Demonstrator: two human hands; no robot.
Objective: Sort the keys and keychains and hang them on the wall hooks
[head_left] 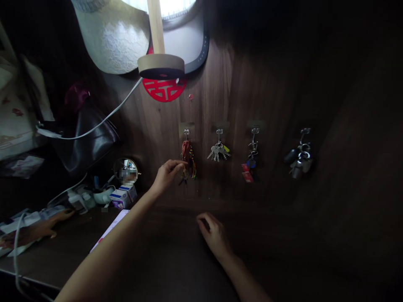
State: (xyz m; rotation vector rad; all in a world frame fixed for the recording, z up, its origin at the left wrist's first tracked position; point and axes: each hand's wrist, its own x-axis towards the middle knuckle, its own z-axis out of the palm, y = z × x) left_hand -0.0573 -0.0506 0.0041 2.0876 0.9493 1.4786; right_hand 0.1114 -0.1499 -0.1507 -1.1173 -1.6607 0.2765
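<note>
Grip | left hand [165, 174]: pinching red cords [185, 147] | right hand [215, 235]: loosely curled, part-open

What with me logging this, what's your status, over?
Left hand at red-corded bunch, grip unclear. Right hand lower, loosely curled. Beige fixture above, apart from both.

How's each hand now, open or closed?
Left hand: closed at the red cord; whether it grips can't be told.
Right hand: loosely curled, partly open, nothing visible in it.

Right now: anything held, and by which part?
Left hand: fingers at the lower part of the red cord on the leftmost hook; whether gripped, can't tell. Right hand: nothing visible in it.
</note>
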